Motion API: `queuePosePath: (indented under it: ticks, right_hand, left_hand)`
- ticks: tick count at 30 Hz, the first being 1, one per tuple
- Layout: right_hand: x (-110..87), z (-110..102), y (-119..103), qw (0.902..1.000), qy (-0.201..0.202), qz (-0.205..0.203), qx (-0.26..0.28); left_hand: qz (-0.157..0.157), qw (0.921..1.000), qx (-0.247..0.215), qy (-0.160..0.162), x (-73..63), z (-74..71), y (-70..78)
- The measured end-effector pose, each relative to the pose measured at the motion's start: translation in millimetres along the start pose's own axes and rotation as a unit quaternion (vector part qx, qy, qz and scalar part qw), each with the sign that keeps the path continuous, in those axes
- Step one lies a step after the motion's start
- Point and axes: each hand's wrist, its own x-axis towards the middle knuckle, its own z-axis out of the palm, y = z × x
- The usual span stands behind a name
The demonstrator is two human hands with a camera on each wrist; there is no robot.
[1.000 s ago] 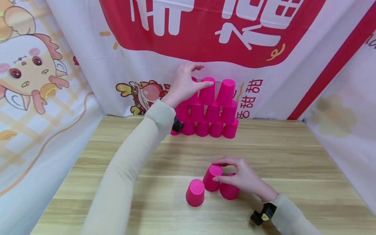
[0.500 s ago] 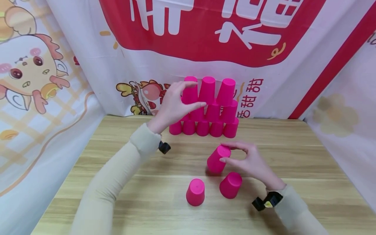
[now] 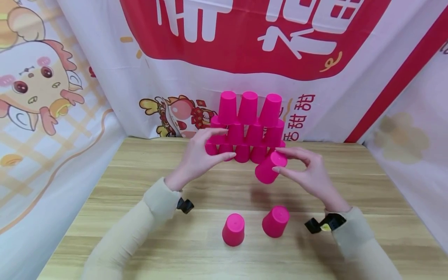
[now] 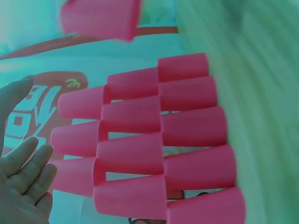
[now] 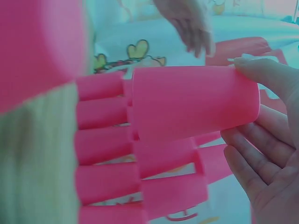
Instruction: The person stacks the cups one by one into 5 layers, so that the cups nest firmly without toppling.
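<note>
A pink cup (image 3: 269,169) is pinched near its base by my right hand (image 3: 313,177), tilted and lifted over the table; the right wrist view shows the same cup (image 5: 196,100) between thumb and fingers. My left hand (image 3: 196,155) holds nothing, its thumb and fingers apart in front of the left side of the stack. That stack of upside-down pink cups (image 3: 247,109) rises in three tiers at the back, with three cups on top. Its lower right end is partly hidden behind the held cup. In the left wrist view the tiers (image 4: 133,112) run sideways.
Two more pink cups stand upside down nearer the front, one on the left (image 3: 233,230) and one on the right (image 3: 275,221). The wooden table (image 3: 196,256) ends at a printed cloth backdrop (image 3: 175,74) close behind the stack.
My right hand has taken its cup from between the two front cups and carried it up toward the stack. My left hand has drawn back from the top tier, down and to the left.
</note>
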Motion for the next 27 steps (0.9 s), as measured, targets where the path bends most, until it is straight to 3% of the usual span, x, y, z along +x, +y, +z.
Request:
queuePosePath:
  ticks: [5,12,17,21,27]
  right_hand:
    - [24.6,-14.6,-17.2,0.9996,0.025,-0.016,-0.003]
    - [64.2,-34.0,-32.0,0.9979,0.058,-0.025,0.016]
    - [94.9,-43.0,-48.5,0.9930,0.108,-0.046,0.015]
    - [118.3,-47.1,-62.2,0.9904,0.137,-0.016,0.013]
    - [150.7,-48.9,-68.0,0.9891,0.137,0.051,0.018]
  left_hand:
    - [0.018,0.9996,0.001,-0.024,-18.9,5.6,-5.0]
    - [-0.010,0.9975,-0.007,-0.070,-44.1,11.5,-3.1]
    - [-0.028,0.9943,-0.036,-0.097,-56.8,13.8,1.6]
    - [-0.051,0.9892,-0.053,-0.127,-67.6,15.4,5.0]
    - [-0.075,0.9779,-0.076,-0.180,-80.7,16.4,7.0]
